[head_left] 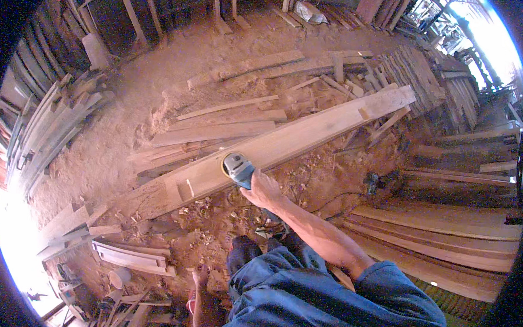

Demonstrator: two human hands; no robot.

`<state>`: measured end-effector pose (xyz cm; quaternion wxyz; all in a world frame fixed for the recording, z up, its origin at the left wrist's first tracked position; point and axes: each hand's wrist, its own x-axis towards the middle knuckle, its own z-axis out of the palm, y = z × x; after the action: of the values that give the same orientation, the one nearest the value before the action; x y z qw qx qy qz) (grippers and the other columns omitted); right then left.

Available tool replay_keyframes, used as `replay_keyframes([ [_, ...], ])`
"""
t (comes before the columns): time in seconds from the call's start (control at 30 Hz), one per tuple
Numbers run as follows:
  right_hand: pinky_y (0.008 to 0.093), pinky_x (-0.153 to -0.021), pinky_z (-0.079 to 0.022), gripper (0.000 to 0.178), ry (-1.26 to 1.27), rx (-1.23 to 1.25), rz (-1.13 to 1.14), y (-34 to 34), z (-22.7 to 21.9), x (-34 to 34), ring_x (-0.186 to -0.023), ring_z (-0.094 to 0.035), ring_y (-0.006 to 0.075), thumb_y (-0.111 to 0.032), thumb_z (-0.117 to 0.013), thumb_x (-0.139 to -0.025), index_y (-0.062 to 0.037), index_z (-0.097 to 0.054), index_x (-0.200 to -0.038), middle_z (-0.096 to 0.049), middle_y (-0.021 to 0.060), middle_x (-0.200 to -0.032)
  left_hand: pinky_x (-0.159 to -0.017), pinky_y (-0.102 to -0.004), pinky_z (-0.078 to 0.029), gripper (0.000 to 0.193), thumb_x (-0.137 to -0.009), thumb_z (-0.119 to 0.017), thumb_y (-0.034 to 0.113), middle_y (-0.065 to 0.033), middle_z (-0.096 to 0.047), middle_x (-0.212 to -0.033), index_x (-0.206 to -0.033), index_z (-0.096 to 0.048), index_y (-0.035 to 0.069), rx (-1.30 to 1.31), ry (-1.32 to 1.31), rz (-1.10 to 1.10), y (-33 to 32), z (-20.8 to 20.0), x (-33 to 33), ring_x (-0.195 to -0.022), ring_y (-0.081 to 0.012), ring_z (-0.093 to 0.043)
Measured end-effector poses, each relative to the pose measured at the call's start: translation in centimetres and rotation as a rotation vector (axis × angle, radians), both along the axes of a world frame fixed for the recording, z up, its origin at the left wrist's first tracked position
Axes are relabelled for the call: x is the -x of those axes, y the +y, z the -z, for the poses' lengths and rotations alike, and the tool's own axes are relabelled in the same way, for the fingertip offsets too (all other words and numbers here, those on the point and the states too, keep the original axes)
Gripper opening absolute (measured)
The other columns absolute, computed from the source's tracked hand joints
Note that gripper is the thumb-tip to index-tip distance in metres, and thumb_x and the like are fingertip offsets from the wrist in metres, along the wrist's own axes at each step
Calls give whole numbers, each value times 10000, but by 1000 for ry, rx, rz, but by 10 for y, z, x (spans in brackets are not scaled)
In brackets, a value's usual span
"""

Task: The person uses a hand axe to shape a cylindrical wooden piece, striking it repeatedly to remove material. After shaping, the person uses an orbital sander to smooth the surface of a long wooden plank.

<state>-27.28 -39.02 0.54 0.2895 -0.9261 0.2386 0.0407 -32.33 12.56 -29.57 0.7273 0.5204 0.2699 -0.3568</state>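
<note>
My right hand is wrapped around the body of an angle grinder, a grey-headed tool with a blue body. Its round disc lies against the upper face of a long pale wooden beam, near the middle. The beam runs slantwise from lower left to upper right and has cut recesses near both ends. Low on the left, my left hand hangs away from the beam, beside my leg. It is small and dim, and its fingers cannot be made out clearly. A red and white item shows by that forearm.
Loose boards lie beyond the beam on a sawdust-covered floor. Shavings are scattered below it. Thick planks are stacked at right, with more timber at left. Short white-edged pieces and a pale round container sit at lower left.
</note>
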Motion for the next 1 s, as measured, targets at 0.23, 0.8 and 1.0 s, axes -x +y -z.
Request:
replay_keyframes([
  [0.23, 549, -737, -567, 678, 82, 48, 152, -128, -7, 60, -825, -682, 491, -390, -716, -838, 141, -432, -1148, -674, 323, -877, -531, -329, -537, 338, -861, -754, 298, -107, -680, -782, -914, -650, -20, -565, -168, 446, -91, -3, 23, -603, -188, -659],
  [0.8, 546, -787, -563, 796, 138, 88, 406, -408, 6, 190, -891, -679, 486, -441, -735, -822, 152, -388, -1227, -664, 339, -967, -600, -343, -522, 126, -865, -636, 134, -88, -679, -792, -888, -665, 14, -672, -494, 730, -335, -57, 60, -654, -200, -642],
  [1.0, 535, -834, -552, 971, 159, 95, 436, -469, 18, 229, -958, -660, 501, -475, -738, -817, 228, -315, -1338, -648, 369, -992, -613, -350, -510, 120, -909, -638, 141, -79, -667, -801, -899, -664, 25, -710, -560, 850, -336, -41, 53, -661, -191, -616],
])
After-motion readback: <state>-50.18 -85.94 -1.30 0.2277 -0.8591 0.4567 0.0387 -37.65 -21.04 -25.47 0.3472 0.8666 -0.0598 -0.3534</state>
